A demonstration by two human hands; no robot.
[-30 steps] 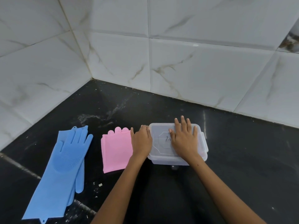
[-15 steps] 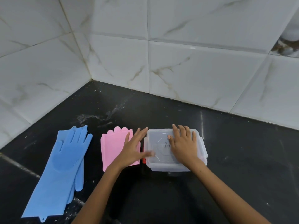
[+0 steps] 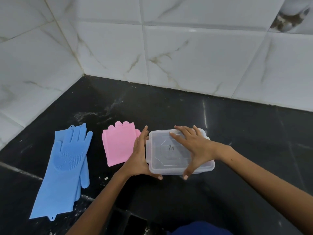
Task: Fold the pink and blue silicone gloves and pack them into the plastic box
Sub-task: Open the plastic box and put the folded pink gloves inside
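Observation:
A clear plastic box [image 3: 171,161] with its lid on sits on the black counter, right of centre. My left hand [image 3: 139,158] presses against the box's left side, thumb under the near edge. My right hand [image 3: 193,146] lies spread over the lid, fingers at the far edge and thumb over the near rim. Folded pink gloves [image 3: 117,144] lie flat just left of my left hand, partly covered by it. The blue gloves [image 3: 64,168] lie unfolded and stacked at full length further left, fingers pointing away from me.
The black stone counter [image 3: 254,141] meets white marble-tiled walls [image 3: 194,56] behind and at the left, forming a corner. Small white crumbs [image 3: 105,178] lie near the blue gloves. A dark blue garment [image 3: 199,228] shows at the bottom edge.
My left hand came off the pink gloves and moved back to the box's left side. My right hand turned on the lid, thumb now over the near rim. The box has rotated slightly.

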